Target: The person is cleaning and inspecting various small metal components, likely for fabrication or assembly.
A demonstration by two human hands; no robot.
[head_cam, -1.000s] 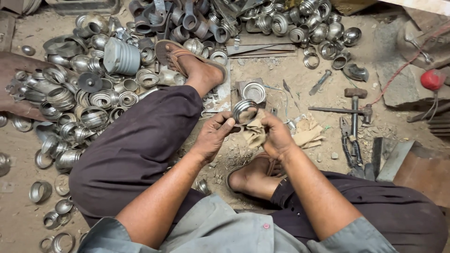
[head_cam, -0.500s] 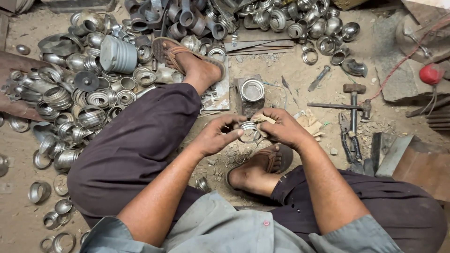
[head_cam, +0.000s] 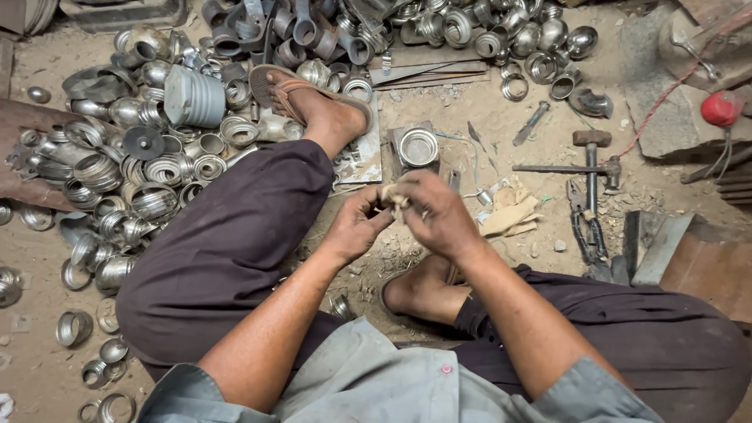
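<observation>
Seen from above, seated on a dusty workshop floor: left hand (head_cam: pixel 356 227) and right hand (head_cam: pixel 437 213) brought together in front of the knees, fingertips meeting over a small pale scrap (head_cam: pixel 394 197), tan in colour, its kind too small to tell. Left fingers curled, thumb and forefinger pinching the scrap's near edge; right fingers bent and pressed together over its other side, knuckles up. Scrap held clear of the ground, just in front of a round metal cup (head_cam: pixel 418 147) set open side up on a small dark block. Left leg in dark trousers stretched forward, sandalled foot (head_cam: pixel 309 102) resting on a flat metal plate (head_cam: pixel 362 157). To the left, spread wide, a heap of shiny pressed-metal rings and caps (head_cam: pixel 117 188), with a ribbed grey cylinder (head_cam: pixel 194 95) lying among them. Along the top, a second pile of dark bent metal parts (head_cam: pixel 313 27). To the right, well apart from the hands, a hammer (head_cam: pixel 591 153) lying on the dirt, pliers (head_cam: pixel 583 231) just beside it, torn brown cardboard pieces (head_cam: pixel 509 213) near the right wrist, and a red round object (head_cam: pixel 721 108) on a red cord at the far edge. No readable labels or signs visible.
</observation>
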